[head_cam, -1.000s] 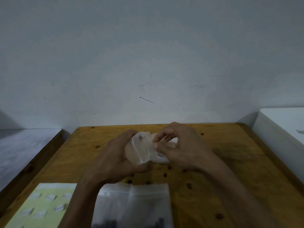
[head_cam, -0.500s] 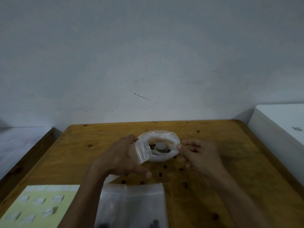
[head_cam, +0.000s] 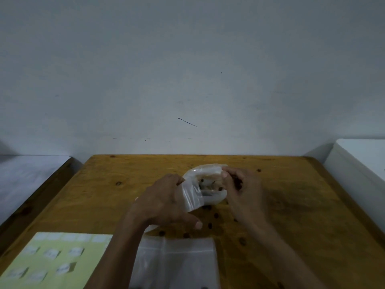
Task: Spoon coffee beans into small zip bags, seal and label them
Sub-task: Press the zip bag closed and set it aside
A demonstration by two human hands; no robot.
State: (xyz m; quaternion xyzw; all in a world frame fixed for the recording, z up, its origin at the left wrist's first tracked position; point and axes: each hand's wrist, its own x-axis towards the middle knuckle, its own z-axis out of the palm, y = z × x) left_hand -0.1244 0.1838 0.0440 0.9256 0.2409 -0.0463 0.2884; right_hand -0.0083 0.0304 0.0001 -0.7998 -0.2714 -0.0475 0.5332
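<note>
A small clear zip bag (head_cam: 192,198) is held over the middle of the wooden table (head_cam: 302,205). My left hand (head_cam: 164,203) grips its left side and holds its mouth open. A few coffee beans show inside. My right hand (head_cam: 243,190) is at the bag's right rim, thumb touching the plastic. Its fingers curl around what look like dark coffee beans (head_cam: 237,182). Several loose beans (head_cam: 210,225) lie on the table just below the bag.
A large clear bag (head_cam: 177,261) lies flat at the near edge, between my forearms. A pale green label sheet (head_cam: 52,259) sits near left. A white box (head_cam: 358,163) stands to the right, a lower grey surface (head_cam: 27,176) to the left, and a wall behind.
My right hand drew away from the bag half a second ago. It is now back at the bag's open mouth. My left hand kept hold of the bag.
</note>
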